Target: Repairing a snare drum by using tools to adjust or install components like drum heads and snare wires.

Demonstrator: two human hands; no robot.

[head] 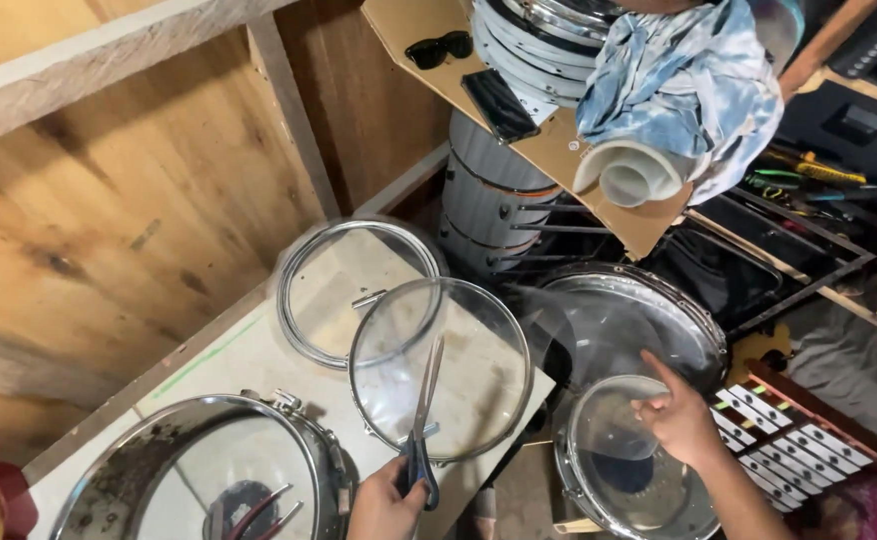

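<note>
Low in the middle of the frame, the left hand [384, 500] was clenched round the blue handles of long scissors [423, 425], whose blades lay across a clear round drum head [441, 368] resting on the pale board [259, 355]. At lower right, the right hand [681, 420] was loose, forefinger out, touching the edge of a second clear film [614, 425] over a chrome-rimmed drum [631, 470]. A bare metal hoop [304, 300] lay just beside the first head, upper left of it. By my judgement the cutting or trimming step was in hand; the next move would call for steadying the film before closing the blades.
</note>
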